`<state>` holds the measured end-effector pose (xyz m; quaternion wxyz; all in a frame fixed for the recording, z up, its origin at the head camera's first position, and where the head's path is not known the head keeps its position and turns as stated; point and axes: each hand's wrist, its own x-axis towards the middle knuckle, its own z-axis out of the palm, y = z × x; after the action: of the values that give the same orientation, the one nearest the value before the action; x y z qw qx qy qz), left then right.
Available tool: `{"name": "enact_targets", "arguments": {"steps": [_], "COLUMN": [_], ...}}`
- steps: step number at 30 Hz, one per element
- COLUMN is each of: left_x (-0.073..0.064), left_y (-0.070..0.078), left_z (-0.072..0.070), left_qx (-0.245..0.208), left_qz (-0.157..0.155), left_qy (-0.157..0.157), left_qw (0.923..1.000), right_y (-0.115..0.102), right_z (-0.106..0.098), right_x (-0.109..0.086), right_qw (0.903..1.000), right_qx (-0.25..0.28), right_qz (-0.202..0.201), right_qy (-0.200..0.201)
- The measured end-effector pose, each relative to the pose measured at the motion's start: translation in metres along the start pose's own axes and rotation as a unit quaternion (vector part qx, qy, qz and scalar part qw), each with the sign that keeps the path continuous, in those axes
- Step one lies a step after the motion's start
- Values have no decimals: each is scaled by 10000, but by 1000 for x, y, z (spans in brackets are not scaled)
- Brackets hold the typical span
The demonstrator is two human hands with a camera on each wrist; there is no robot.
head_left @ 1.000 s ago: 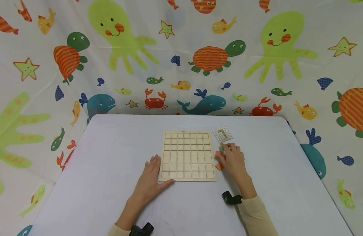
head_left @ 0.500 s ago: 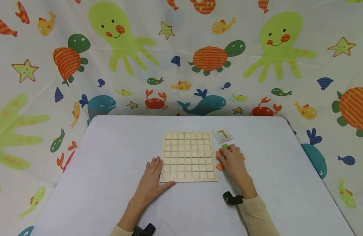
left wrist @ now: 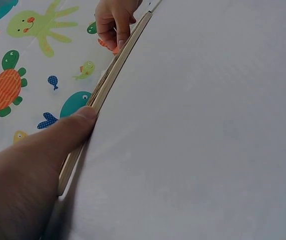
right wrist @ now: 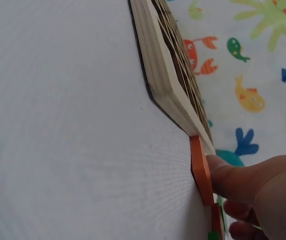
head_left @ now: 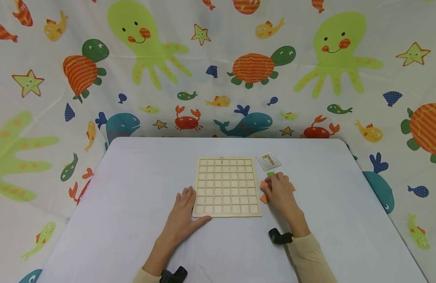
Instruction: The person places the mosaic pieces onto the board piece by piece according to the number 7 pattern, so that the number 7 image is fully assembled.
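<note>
Head view: left hand (head_left: pixel 184 215) spread against wooden grid board (head_left: pixel 226 186); right hand (head_left: pixel 281 192) at orange block (right wrist: pixel 201 175), whether pinching I cannot tell. Block likely light, rigid; grip opposite sides.

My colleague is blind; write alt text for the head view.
A person's right hand partly covers orange pieces beside a green piece, right of a wooden grid board; the left hand rests at the board's near-left corner. Beyond the pieces lies a patterned card.

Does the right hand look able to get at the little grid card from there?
Probably yes: the card lies uncovered just beyond the right hand, with only a small green piece showing between them.
</note>
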<state>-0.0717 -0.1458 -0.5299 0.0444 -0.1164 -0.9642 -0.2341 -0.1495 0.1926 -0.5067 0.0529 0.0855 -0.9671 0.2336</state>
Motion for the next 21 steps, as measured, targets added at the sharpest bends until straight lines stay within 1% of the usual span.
{"name": "enact_targets", "arguments": {"steps": [4, 8, 16, 21], "left_x": [-1, -1, 0, 0], "left_y": [0, 0, -1, -1], "left_z": [0, 0, -1, -2], "left_qx": [1, 38, -23, -26], "left_qz": [-39, 33, -51, -39], "left_qy": [-18, 51, -120, -115], "left_qw": [10000, 10000, 9999, 9999], "right_y": [0, -2, -5, -6], "right_z": [1, 0, -2, -3], "right_x": [1, 1, 0, 1], "right_qw": [10000, 9997, 9981, 9974], "right_qx": [82, 249, 589, 698], "right_qz": [-14, -6, -3, -36], "right_qy": [-1, -43, -173, -164]}}
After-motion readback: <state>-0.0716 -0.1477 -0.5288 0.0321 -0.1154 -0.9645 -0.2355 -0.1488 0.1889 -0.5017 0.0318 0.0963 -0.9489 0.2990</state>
